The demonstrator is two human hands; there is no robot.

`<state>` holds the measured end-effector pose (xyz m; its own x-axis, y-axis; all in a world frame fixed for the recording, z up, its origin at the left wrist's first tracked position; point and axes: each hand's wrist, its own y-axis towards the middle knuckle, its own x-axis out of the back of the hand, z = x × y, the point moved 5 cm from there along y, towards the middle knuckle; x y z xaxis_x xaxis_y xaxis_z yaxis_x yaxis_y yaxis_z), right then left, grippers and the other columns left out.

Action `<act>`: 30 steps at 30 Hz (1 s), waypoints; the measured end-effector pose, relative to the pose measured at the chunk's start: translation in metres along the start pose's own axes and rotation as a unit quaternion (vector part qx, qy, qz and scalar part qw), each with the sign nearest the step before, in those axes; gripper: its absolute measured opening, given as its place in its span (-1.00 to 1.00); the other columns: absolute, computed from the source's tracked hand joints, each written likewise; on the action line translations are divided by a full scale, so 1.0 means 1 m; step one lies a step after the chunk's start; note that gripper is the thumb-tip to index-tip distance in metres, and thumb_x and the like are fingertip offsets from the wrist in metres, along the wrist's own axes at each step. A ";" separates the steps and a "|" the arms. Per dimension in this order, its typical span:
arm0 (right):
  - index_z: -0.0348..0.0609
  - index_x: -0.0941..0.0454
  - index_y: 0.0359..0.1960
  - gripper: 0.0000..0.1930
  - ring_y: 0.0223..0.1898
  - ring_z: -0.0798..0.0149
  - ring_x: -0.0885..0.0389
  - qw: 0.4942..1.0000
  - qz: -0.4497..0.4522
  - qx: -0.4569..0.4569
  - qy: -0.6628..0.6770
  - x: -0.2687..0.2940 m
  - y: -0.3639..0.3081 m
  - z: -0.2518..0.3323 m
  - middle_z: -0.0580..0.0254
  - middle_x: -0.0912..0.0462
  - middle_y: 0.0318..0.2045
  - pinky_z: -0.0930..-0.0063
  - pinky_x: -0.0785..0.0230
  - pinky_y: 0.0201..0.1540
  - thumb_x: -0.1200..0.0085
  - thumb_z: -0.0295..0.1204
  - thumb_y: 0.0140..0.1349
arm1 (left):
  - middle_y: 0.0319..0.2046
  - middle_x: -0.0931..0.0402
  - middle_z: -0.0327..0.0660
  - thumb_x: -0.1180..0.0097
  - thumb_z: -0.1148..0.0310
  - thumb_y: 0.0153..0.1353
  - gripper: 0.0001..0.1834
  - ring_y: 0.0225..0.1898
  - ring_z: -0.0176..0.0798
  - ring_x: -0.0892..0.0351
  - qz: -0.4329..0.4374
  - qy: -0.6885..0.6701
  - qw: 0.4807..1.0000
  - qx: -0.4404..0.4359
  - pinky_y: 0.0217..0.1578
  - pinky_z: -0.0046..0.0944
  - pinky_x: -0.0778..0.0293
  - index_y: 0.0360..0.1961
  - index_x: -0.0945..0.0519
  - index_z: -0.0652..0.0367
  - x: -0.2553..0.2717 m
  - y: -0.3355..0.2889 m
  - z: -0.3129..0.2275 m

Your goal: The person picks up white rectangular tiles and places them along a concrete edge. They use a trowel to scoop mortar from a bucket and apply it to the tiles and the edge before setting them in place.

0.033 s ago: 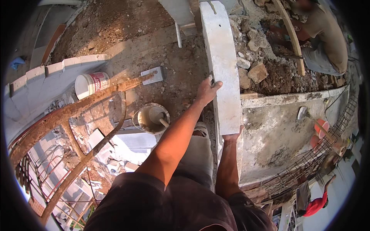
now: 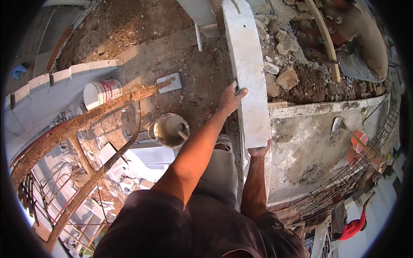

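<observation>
A long white wall block (image 2: pixel 253 99) runs away from me along the top of a low wall; I cannot tell whether it is one piece or several in line. My left hand (image 2: pixel 231 99) grips its left edge, thumb on top, most fingers hidden over the side. At the block's near end, my right hand (image 2: pixel 260 149) holds it from below, with a fingertip showing at the right corner and the rest partly hidden. To the left of my legs stands a bucket (image 2: pixel 161 131) of grey mix with a tool handle sticking out.
A rusty pole frame (image 2: pixel 92 116) crosses the left side, near a white paint bucket (image 2: pixel 95 94) and a pale block (image 2: pixel 171 82). Stones (image 2: pixel 287 79) lie beyond the wall, where another person (image 2: pixel 363 47) crouches. A hoe (image 2: pixel 337 124) and rebar cage (image 2: pixel 365 155) are at right.
Almost nothing differs; the view has shifted very slightly, and both hands keep the same hold on the block.
</observation>
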<state>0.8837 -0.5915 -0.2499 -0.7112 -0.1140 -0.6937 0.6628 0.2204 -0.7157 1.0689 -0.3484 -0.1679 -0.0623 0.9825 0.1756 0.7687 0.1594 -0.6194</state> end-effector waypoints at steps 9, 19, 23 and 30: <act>-0.18 0.10 0.53 0.15 0.47 -0.09 -0.14 0.968 -0.003 0.101 -0.232 -0.013 0.027 0.006 0.00 -0.10 0.50 -0.08 -0.03 0.47 0.24 0.53 0.18 | 0.02 -0.62 0.13 -0.27 0.07 0.27 -0.30 0.07 -0.06 -0.62 -0.031 0.008 0.998 -0.044 0.08 -0.15 -0.47 0.25 -0.44 0.41 -0.006 0.016 0.001; -0.30 -0.51 -0.33 -0.43 -0.47 0.29 -0.54 0.728 -0.024 0.336 -0.597 -0.260 0.060 0.047 0.21 -0.54 -0.50 0.40 -0.46 -0.30 0.15 0.06 0.51 | 0.03 -0.59 0.23 -0.20 -0.11 0.27 -0.19 0.11 0.15 -0.59 -0.062 0.064 0.996 0.001 0.10 -0.03 -0.46 0.30 -0.39 0.35 0.004 0.008 -0.014; -0.20 -0.42 -0.61 -0.29 -0.64 0.35 -0.34 0.722 0.284 0.266 -0.572 -0.437 0.114 -0.047 0.21 -0.41 -0.70 0.45 -0.16 -0.53 0.19 0.22 0.45 | 0.08 -0.56 0.25 -0.17 -0.20 0.26 -0.12 0.18 0.19 -0.53 -0.048 0.064 0.996 0.033 0.17 0.01 -0.41 0.33 -0.36 0.34 0.005 0.009 -0.012; -0.22 -0.43 -0.71 -0.24 -0.73 0.39 -0.34 0.643 0.342 0.369 -0.577 -0.504 0.241 -0.134 0.30 -0.39 -0.78 0.43 -0.14 -0.63 0.27 0.17 0.49 | -0.13 -0.63 0.26 -0.19 -0.21 0.24 -0.04 -0.05 0.25 -0.66 -0.030 0.054 0.998 0.013 -0.01 0.05 -0.52 0.50 -0.14 0.08 -0.001 0.014 -0.002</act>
<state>1.3708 -0.3511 -0.0620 0.1722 -0.9720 -0.1600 0.9615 0.1305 0.2417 1.0805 -0.3472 -0.1753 -0.0386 0.9553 0.2930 0.7491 0.2217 -0.6242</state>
